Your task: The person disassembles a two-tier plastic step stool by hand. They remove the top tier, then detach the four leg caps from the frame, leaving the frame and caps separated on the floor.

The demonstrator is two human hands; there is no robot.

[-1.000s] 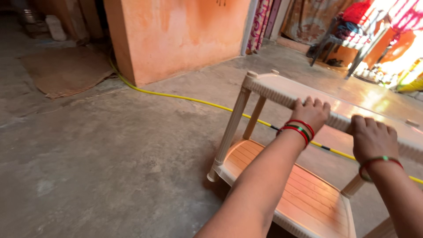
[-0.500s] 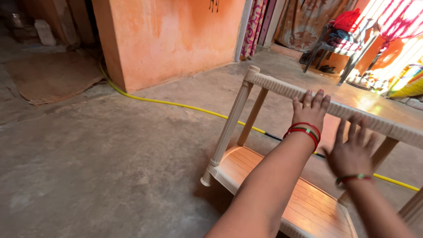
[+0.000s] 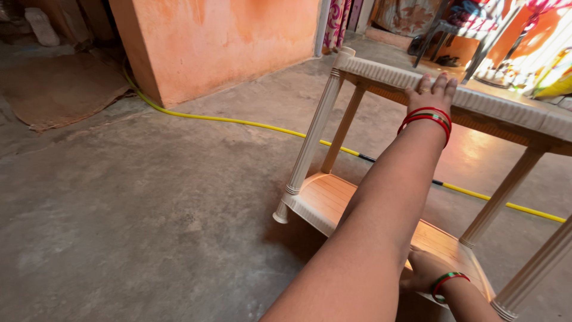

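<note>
Two hands meet the desk (image 3: pixel 512 113): left hand (image 3: pixel 430 92) lies flat, fingers spread, on its top rim; right hand (image 3: pixel 424 271) presses the lower shelf (image 3: pixel 325 200), its grip mostly hidden. Desk stands upright on the floor (image 3: pixel 149 203), apparently placed, neither hand lifting.

Left hand (image 3: pixel 430 94) flat with spread fingers on the ribbed top edge of a cream plastic table (image 3: pixel 381 76), right hand (image 3: pixel 424 269) below it gripping the lower shelf (image 3: pixel 325 197), yellow hose (image 3: pixel 238 122) on concrete floor (image 3: pixel 149 209) beyond, orange wall (image 3: pixel 226 42) further back.
</note>
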